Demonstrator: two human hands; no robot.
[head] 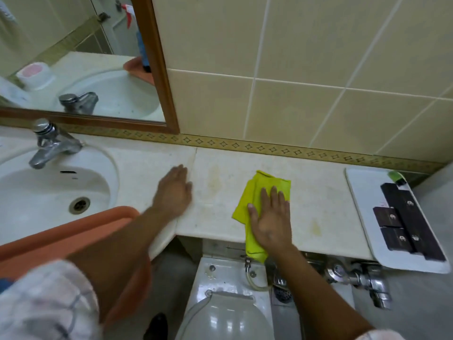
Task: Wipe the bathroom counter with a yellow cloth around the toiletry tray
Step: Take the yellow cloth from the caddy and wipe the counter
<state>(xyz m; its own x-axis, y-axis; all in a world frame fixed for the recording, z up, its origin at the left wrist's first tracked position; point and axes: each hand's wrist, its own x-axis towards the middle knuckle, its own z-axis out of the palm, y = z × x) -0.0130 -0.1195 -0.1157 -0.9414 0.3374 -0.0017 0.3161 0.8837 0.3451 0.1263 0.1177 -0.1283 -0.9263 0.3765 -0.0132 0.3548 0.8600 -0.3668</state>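
A crumpled yellow cloth (255,195) lies on the pale stone counter (326,200), its lower end hanging over the front edge. My right hand (270,217) presses flat on the cloth with fingers spread. My left hand (174,190) rests palm down on the bare counter to the left, holding nothing. The white toiletry tray (362,192) sits at the counter's right end, apart from the cloth, with dark boxes (404,222) and a green item (395,176) on it.
A white sink (49,192) with a chrome tap (50,143) is at the left, an orange basin (73,231) at its front. A mirror (73,57) hangs above. Below the counter stand a toilet (225,303) and chrome pipe fittings (362,278).
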